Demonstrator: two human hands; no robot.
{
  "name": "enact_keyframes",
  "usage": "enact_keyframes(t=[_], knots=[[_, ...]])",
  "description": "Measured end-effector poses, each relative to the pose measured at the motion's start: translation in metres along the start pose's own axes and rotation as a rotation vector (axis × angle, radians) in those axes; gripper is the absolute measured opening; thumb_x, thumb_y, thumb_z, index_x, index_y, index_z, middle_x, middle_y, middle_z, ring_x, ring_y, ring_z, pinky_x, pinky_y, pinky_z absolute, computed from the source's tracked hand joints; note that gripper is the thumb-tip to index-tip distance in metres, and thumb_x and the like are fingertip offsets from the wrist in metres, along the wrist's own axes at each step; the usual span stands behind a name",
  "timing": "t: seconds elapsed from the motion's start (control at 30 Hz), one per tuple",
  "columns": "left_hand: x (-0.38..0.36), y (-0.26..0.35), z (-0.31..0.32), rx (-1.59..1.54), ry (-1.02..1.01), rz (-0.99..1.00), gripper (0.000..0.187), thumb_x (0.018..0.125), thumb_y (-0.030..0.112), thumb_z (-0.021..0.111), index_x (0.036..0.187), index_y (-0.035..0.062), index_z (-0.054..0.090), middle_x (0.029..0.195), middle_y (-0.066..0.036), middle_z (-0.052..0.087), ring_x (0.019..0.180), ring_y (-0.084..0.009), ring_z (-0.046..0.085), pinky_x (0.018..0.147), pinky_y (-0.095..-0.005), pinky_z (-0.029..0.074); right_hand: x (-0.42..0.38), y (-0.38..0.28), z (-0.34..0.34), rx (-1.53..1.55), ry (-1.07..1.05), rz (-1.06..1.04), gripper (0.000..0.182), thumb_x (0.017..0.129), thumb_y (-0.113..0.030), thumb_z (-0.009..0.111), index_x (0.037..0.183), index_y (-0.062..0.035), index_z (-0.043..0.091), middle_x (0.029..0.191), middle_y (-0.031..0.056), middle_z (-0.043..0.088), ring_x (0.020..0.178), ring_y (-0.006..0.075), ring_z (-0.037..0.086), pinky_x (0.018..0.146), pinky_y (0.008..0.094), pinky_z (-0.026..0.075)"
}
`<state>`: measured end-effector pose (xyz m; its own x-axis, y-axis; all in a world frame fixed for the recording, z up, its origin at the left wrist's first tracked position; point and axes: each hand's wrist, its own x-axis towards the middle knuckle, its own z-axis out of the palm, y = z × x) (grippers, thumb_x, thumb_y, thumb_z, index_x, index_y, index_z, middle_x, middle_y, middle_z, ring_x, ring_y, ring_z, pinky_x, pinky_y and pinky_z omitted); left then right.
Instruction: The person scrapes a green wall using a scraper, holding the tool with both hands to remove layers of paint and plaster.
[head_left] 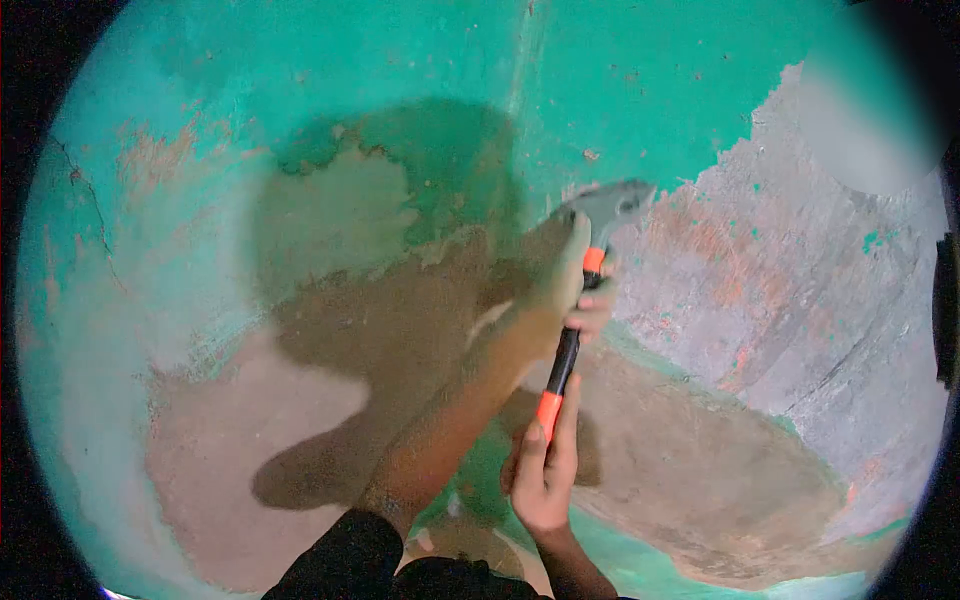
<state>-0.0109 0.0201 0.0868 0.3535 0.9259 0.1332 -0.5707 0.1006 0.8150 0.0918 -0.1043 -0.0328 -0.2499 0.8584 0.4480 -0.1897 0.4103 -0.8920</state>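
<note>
My left hand [570, 288] wrapped around the tool [566, 355] below its blurred grey head [612, 206], my right hand [545, 480] grasping its orange lower end [549, 406], patchy green wall [650, 90] ahead

Just beyond the left hand [568, 290], the tool head [610, 203] looks like dull grey metal, though it is blurred. The handle [568, 355], running down to the right hand [545, 480], seems to be smooth plastic or rubber in black and bright orange. Above the left hand, the wall [630, 90] has matt green paint, scuffed and pitted. To its right lies a rough, scraped grey plaster patch [720, 240]; right of the right hand, a brown patch [700, 470] looks smoother and matt. Behind the left hand, the sleeve [345, 555] is matt black cloth.
</note>
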Motion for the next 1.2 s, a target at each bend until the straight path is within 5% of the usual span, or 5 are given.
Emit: enact_keyframes(t=[0.17,0.47,0.63,0.97,1.2], knots=[[0.006,0.007,0.002,-0.041,0.093,0.065,0.062,0.088,0.079,0.032,0.086,0.0189,0.048,0.047,0.007,0.030,0.029,-0.0087,0.026,0.030,-0.0311,0.028,0.008,-0.022,-0.001,0.069,-0.040,0.077,0.064,0.105,-0.019,0.037,0.156,-0.0081,0.001,0.065,-0.0026,0.042,0.045,0.0044,0.037,0.040,0.0207,0.035],[0.009,0.000,-0.001,-0.068,0.075,0.045,0.061,0.088,0.079,0.033,0.081,0.0196,0.047,0.047,0.008,0.030,0.030,-0.0082,0.026,0.031,-0.0311,0.025,0.007,-0.032,-0.007,0.101,-0.048,0.126,0.061,0.104,-0.016,0.038,0.156,-0.0049,0.008,0.076,-0.0019,0.044,0.058,0.0051,0.040,0.052,0.0215,0.036],[-0.009,-0.025,0.003,-0.059,0.109,-0.013,0.060,0.089,0.078,0.031,0.081,0.0205,0.047,0.047,0.008,0.031,0.030,-0.0084,0.026,0.032,-0.0304,0.025,-0.011,0.016,-0.006,-0.015,-0.011,-0.105,0.062,0.105,-0.018,0.037,0.156,-0.0056,0.004,0.066,-0.0020,0.043,0.045,0.0042,0.037,0.041,0.0210,0.035],[-0.002,-0.034,0.012,-0.018,0.033,-0.077,0.058,0.091,0.075,0.034,0.087,0.0192,0.050,0.048,0.007,0.033,0.032,-0.0072,0.027,0.033,-0.0259,0.022,-0.024,0.011,-0.008,0.257,0.090,0.100,0.065,0.104,-0.022,0.043,0.155,-0.0075,0.007,0.076,0.0032,0.049,0.047,0.0068,0.043,0.041,0.0216,0.040],[0.012,-0.028,0.037,0.148,-0.026,0.169,0.056,0.096,0.070,0.029,0.096,0.0175,0.050,0.060,0.006,0.043,0.038,-0.0075,0.033,0.037,-0.0272,0.032,-0.016,0.009,-0.023,0.328,0.182,0.092,0.067,0.102,-0.029,0.046,0.156,-0.0138,0.009,0.077,0.0076,0.050,0.044,0.0113,0.044,0.038,0.0250,0.040]])
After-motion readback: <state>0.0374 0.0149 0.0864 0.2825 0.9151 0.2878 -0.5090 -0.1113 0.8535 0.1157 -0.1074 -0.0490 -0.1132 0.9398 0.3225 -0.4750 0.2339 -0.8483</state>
